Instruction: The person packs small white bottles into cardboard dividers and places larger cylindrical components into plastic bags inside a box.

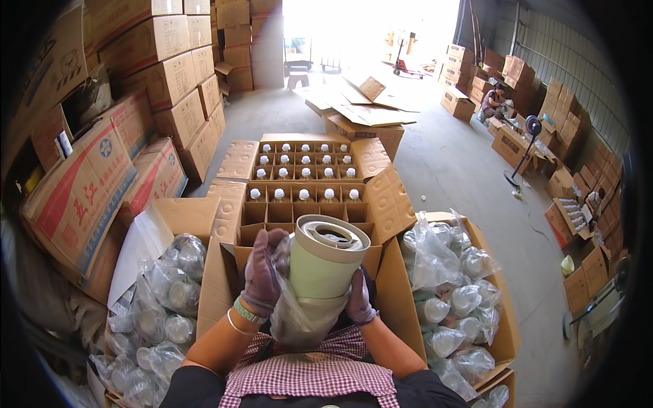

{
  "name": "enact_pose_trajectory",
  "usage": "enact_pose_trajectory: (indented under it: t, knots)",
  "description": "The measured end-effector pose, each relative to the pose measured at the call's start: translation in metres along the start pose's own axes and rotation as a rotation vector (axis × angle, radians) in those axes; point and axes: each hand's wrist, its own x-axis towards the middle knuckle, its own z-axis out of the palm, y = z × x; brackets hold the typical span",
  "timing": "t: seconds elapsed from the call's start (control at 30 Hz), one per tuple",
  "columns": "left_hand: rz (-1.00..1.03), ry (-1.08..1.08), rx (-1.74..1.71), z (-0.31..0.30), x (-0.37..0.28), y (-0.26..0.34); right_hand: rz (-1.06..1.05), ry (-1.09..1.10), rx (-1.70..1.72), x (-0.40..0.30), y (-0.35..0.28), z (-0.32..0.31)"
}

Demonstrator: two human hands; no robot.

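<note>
In front of my chest is a pale green cylindrical container [321, 265] with a beige rim and a round opening in its top. A clear plastic bag [301, 324] wraps its lower part and bunches along its left side. My left hand [262, 275], in a mauve glove, grips the bag against that left side, fingers pointing up. On the opposite side my right hand [360, 301], gloved too, holds the container; most of its fingers are hidden behind it. Just beyond stands an open carton with cardboard dividers [306, 211], its far row of cells holding white-capped bottles [304, 195].
A second divided carton [306, 148] of capped bottles stands behind. Open boxes with bagged containers flank me, left [173, 290] and right [464, 301]. Stacked cartons [158, 61] line the left. Flattened cardboard [367, 104], a standing fan [525, 145] and a seated person [494, 102] are farther off.
</note>
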Motion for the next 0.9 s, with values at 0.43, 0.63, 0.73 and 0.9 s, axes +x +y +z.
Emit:
enact_pose_trajectory:
  t: [0.43,0.63,0.73,0.9]
  knots:
    - [0.227,0.007,1.029,-0.100,-0.043,-0.084,-0.489,-0.261,-1.186,0.072,-0.107,0.069]
    - [0.609,0.059,1.019,-0.072,0.015,0.006,-0.542,-0.307,-1.155,0.081,-0.091,0.087]
    - [0.469,-0.075,0.868,-0.030,0.071,0.016,-0.559,-0.307,-1.056,0.091,-0.083,0.084]
    - [0.402,-0.329,0.736,-0.022,0.043,-0.006,-0.579,-0.472,-0.646,0.124,-0.075,0.032]
